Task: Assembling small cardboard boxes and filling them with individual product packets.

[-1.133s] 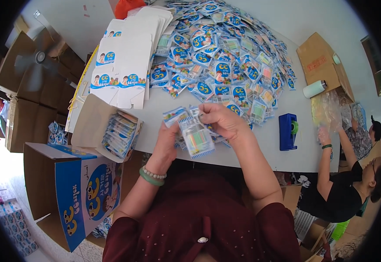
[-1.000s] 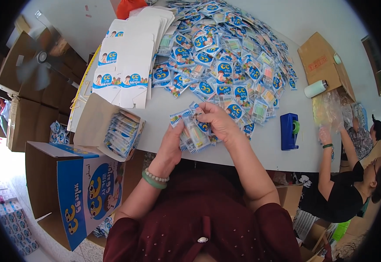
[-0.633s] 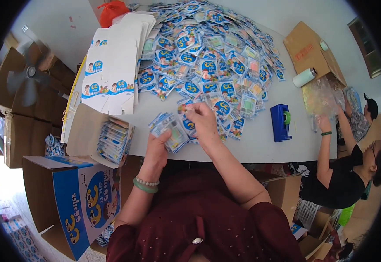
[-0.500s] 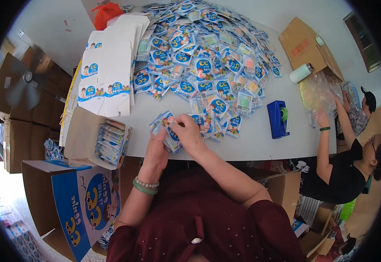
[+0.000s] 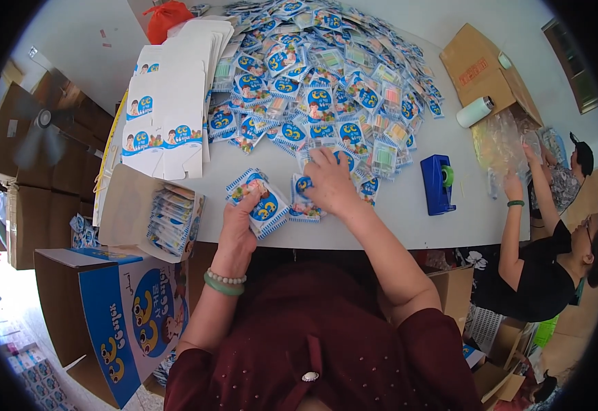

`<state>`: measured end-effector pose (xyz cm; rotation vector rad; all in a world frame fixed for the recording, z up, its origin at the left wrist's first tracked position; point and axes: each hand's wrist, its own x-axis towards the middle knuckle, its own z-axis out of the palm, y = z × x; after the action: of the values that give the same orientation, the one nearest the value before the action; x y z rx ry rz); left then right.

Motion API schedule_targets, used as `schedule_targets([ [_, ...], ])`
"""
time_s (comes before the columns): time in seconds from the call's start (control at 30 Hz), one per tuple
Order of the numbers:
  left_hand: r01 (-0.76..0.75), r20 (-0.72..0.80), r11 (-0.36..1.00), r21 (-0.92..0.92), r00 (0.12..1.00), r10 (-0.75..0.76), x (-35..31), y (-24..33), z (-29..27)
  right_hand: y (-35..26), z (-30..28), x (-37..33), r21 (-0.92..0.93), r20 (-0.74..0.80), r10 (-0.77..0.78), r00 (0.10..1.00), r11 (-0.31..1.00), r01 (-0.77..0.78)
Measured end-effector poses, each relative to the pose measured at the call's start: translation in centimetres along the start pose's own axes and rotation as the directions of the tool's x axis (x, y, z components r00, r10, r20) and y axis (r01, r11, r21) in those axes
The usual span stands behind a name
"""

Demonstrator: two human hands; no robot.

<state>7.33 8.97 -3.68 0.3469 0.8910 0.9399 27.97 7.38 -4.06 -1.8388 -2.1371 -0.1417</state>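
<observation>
Pinched in my left hand (image 5: pixel 238 222) are small blue-and-white packets (image 5: pixel 266 205), apparently a few stacked together, with the thumb on top. They hang just above the near edge of the table. My right hand (image 5: pixel 331 181) lies over the near side of a big heap of the same packets (image 5: pixel 319 103), its fingers apart and touching the ones beneath. One packet (image 5: pixel 303 207) lies partly under its thumb side. To the left, an upright white carton (image 5: pixel 124 212) with its flap up holds a row of these packets (image 5: pixel 171 218).
Flattened white cartons (image 5: pixel 168 89) are stacked left of the heap. A blue tape dispenser (image 5: pixel 438 188), a white bottle (image 5: pixel 475 111) and a brown cardboard box (image 5: pixel 473 65) stand right. Another person (image 5: pixel 542 274) handles clear plastic bags. A large printed box (image 5: pixel 124 322) sits below left.
My right hand has let go of the packets in my left hand and moved right and forward onto the heap. My left hand keeps its packets, now turned more face-up.
</observation>
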Motion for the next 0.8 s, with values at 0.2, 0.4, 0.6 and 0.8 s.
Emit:
schedule_targets([
  [0.2, 0.002, -0.014, 1.000, 0.015, 1.000, -0.001, -0.4, 0.2, -0.9, 1.6, -3.9, 0.7, 0.633, 0.386, 0.590, 0.710, 0.390, -0.668],
  [0.4, 0.043, -0.023, 0.999, 0.006, 0.999, -0.043, -0.7, -0.3, -0.9, -1.2, -3.8, -0.7, 0.310, 0.420, -0.247, 0.873, 0.943, 0.117],
  [0.6, -0.001, 0.002, 1.000, 0.028, 1.000, 0.001, -1.3, 0.7, -1.4, -1.2, -1.6, 1.1, 0.134, 0.319, -0.500, 0.805, 0.865, 0.484],
  [0.8, -0.030, 0.028, 1.000, -0.004, 0.999, 0.030, -1.1, 0.8, -1.9, 0.9, -3.9, 1.6, 0.124, 0.327, -0.453, 0.829, 0.891, 0.438],
])
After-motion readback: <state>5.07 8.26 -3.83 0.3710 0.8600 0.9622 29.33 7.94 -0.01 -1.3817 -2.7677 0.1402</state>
